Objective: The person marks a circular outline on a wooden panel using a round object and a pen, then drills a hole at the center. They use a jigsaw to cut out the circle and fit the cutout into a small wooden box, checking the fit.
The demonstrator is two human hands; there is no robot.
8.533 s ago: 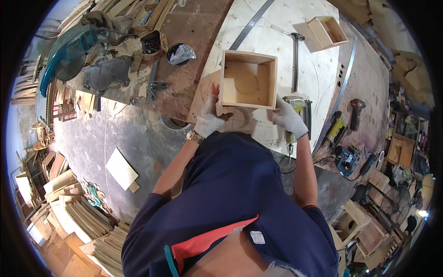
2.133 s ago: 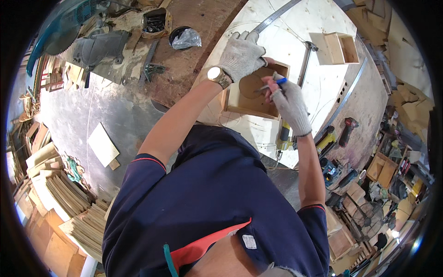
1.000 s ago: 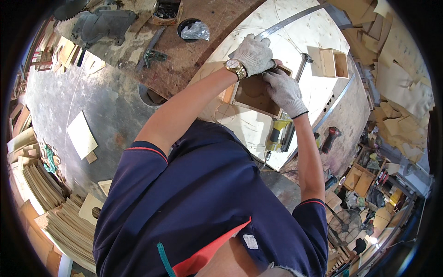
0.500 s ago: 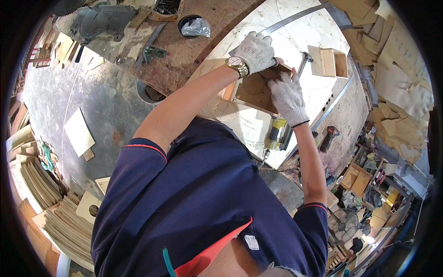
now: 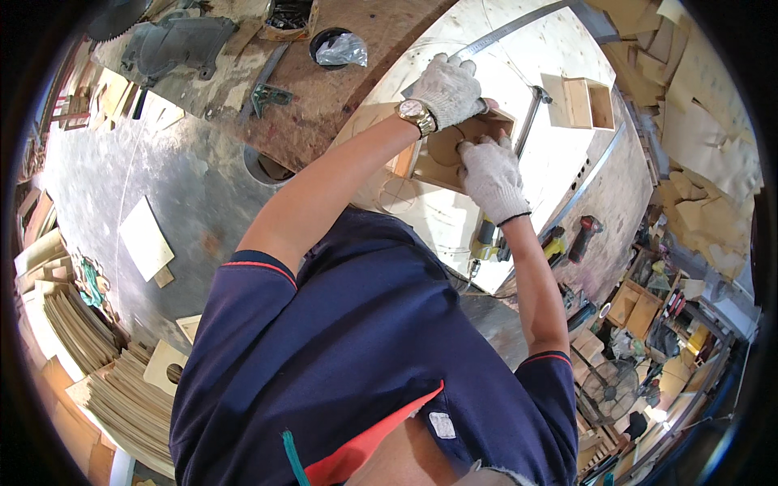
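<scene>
An open wooden box [image 5: 438,180] rests on a pale plywood panel [image 5: 421,49] in front of me. My left hand [image 5: 448,91], in a white knit glove with a gold watch at the wrist, is closed on the box's far left edge. My gloved right hand [image 5: 493,174] is over the box's right side, its fingers curled and drawn together; what they pinch, if anything, is hidden. A hammer [image 5: 528,125] lies beyond the right hand. Partly covered by the right wrist is a yellow-green power tool [image 5: 485,236] on the near part of the panel.
A small open wooden box [image 5: 590,104] and a long steel ruler [image 5: 515,31] lie on the panel. A red-black cordless drill [image 5: 582,239] sits to the right. Left are a metal square [image 5: 271,95] and a black bowl with a plastic bag [image 5: 342,50]. Stacked boards [image 5: 121,405] stand lower left.
My right hand has moved left and slightly nearer me, over the box opening, and its fingers have curled in. The left hand stays at the box's edge.
</scene>
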